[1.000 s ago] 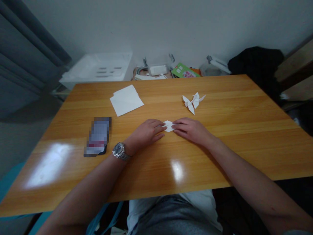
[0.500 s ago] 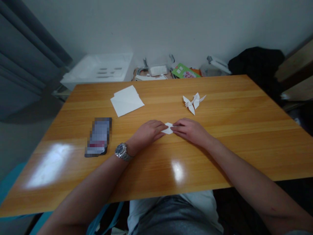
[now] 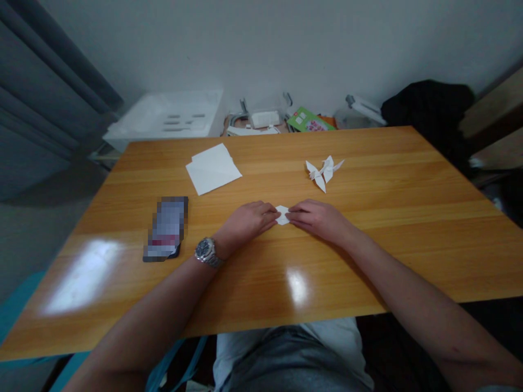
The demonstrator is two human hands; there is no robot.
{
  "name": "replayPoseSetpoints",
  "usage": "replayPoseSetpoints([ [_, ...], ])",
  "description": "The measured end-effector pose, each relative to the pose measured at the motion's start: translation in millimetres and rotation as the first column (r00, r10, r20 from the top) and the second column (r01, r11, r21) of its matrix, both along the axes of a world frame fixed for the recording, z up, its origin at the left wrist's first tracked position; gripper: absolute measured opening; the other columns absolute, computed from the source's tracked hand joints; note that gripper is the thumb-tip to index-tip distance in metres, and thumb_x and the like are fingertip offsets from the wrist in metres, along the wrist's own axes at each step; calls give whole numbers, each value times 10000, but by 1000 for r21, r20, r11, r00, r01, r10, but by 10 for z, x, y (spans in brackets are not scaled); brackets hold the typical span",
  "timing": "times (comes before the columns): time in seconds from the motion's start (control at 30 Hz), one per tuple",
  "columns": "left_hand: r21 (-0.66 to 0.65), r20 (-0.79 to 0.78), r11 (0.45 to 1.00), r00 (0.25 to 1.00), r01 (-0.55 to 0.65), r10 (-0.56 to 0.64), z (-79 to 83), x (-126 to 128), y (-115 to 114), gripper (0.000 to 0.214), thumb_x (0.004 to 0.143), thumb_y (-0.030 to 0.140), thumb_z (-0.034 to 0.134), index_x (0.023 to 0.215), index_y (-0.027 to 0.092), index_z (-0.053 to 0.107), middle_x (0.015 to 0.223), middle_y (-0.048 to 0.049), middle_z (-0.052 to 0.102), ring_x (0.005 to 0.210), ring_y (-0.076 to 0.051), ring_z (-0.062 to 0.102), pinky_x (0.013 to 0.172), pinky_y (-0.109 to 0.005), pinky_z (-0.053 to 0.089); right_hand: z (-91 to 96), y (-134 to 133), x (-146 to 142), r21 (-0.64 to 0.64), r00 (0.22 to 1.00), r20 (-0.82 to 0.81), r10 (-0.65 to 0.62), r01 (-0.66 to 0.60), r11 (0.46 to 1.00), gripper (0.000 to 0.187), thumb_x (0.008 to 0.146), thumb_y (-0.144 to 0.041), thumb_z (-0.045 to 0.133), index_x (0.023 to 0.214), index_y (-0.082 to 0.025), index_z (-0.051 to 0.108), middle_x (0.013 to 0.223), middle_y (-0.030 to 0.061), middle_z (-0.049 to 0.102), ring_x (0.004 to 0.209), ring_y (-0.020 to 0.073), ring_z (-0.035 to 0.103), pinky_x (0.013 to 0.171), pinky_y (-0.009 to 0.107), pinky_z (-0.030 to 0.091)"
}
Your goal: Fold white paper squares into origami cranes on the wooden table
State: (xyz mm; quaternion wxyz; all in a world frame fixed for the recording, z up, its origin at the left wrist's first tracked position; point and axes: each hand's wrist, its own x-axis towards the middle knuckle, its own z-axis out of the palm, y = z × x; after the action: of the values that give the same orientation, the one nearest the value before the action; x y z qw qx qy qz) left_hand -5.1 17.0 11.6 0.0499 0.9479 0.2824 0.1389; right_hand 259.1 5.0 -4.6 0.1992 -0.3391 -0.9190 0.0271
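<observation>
A small folded piece of white paper point(image 3: 282, 215) lies on the wooden table, between my two hands. My left hand point(image 3: 253, 220), with a metal watch point(image 3: 205, 250) on its wrist, presses its fingers together on the paper's left end. On the right end rest the closed fingers of my right hand point(image 3: 315, 215). Both ends of the paper are hidden under fingertips; only its middle shows. Beyond my right hand sits a folded white paper crane point(image 3: 324, 172), its wings spread.
Flat white paper sheets point(image 3: 213, 170) lie at the back left of the table point(image 3: 400, 218). A phone point(image 3: 166, 228) is left of my left hand. Behind the table stand a white plastic tub point(image 3: 163, 117), a green book point(image 3: 309, 120) and a black cloth heap point(image 3: 427, 109).
The fingers of my left hand have drawn closer together at the paper's left end. My right hand stays in place on the other end.
</observation>
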Motion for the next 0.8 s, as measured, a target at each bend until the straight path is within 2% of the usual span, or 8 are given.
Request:
replayPoseSetpoints([
  [0.13, 30, -12, 999, 1000, 14, -14, 5, -8, 1, 315, 1068, 329, 459, 1214, 171, 689, 1152, -95, 723, 1006, -212, 672, 855, -331, 544, 8, -17, 14, 0, 1000, 24, -6, 6, 1000, 202, 998, -239, 607, 1098, -219, 782, 1104, 84, 783, 977, 236, 730, 828, 360, 592],
  [0.37, 4, 17, 1000, 1000, 24, -24, -44, -25, 33, 338, 1058, 389, 477, 1231, 181, 679, 1205, -98, 711, 1077, -223, 666, 907, -341, 550, -14, -14, 47, -25, 1000, -1, -1, 1, 1000, 192, 998, -233, 609, 1079, -242, 782, 1150, 61, 787, 1009, 219, 751, 866, 338, 601],
  [0.6, -10, 4, 1000, 1000, -16, 16, -27, -6, 5, 329, 1062, 336, 468, 1284, 182, 655, 1210, -96, 716, 1066, -222, 667, 881, -340, 557, 21, -25, 23, -29, 999, 21, -35, 35, 999, 200, 1010, -276, 591, 1083, -219, 768, 1110, 80, 790, 981, 232, 745, 841, 347, 586],
  [0.8, -4, 9, 1000, 1000, -12, 12, -48, 13, 11, 294, 1057, 314, 469, 1197, 200, 701, 1170, -88, 703, 1053, -213, 656, 875, -334, 549, 29, -36, -8, -45, 998, -8, -55, 55, 998, 185, 997, -253, 606, 1083, -228, 769, 1098, 77, 786, 986, 236, 733, 840, 354, 570],
])
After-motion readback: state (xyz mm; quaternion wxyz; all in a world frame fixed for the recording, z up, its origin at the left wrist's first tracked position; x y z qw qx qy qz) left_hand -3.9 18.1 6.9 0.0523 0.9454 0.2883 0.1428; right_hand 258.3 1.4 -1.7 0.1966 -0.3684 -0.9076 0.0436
